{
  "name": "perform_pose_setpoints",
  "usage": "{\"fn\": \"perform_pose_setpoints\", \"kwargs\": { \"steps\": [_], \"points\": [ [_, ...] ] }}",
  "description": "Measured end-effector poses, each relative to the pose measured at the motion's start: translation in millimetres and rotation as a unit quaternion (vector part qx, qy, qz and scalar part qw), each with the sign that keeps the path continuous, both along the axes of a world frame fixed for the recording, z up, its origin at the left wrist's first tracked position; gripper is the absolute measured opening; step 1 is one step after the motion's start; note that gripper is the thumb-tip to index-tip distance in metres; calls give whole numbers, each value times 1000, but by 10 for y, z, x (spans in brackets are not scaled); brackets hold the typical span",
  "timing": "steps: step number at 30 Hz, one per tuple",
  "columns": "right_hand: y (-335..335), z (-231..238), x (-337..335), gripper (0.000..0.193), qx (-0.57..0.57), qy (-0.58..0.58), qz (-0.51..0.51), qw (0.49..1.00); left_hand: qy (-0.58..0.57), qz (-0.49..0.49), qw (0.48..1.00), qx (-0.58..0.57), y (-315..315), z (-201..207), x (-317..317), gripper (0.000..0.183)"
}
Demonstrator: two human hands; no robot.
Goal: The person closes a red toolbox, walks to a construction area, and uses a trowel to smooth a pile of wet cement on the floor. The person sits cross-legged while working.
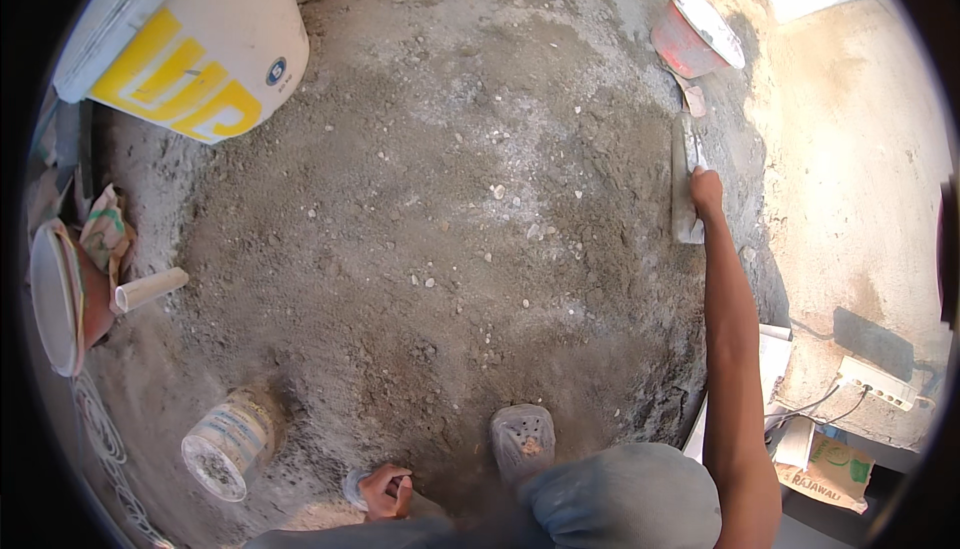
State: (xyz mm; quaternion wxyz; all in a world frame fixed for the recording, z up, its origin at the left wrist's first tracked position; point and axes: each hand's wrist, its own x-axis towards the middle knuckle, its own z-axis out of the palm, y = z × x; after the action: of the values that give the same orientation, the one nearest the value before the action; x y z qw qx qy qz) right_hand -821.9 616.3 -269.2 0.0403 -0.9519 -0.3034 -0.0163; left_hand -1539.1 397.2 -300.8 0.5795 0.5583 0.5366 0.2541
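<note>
My right hand (706, 192) grips the handle of a plastering trowel (684, 221). The trowel's long grey blade lies along the right side of the rough cement-coloured ground (430, 219), my arm stretched far forward. Low in the picture, my left hand (385, 492) is closed with its fingers curled, close to my leg. A pale grey rounded thing (354, 487) shows beside it; whether the fingers hold anything is hidden. One dusty clog (523, 434) of mine rests on the ground between the hands.
A large white and yellow bucket (270, 39) stands far left, a red bucket (690, 39) far right. At left are a tipped bucket (60, 299), a pipe piece (152, 289), coiled cable (100, 429) and a tub (228, 449). A power strip (876, 382) sits near right.
</note>
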Motion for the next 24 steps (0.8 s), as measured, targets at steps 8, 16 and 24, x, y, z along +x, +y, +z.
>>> {"fn": "perform_pose_setpoints", "kwargs": {
  "steps": [8,16,24],
  "points": [
    [800,-331,-637,48,27,56,199,978,-7,-27,1000,6,37,3,-28,14],
    [432,-68,-1989,42,-94,121,357,922,9,-26,1000,7,23,-8,-15,21],
    [1032,292,-904,44,15,-12,83,996,29,-43,998,25,30,22,-10,18]
  ]
}}
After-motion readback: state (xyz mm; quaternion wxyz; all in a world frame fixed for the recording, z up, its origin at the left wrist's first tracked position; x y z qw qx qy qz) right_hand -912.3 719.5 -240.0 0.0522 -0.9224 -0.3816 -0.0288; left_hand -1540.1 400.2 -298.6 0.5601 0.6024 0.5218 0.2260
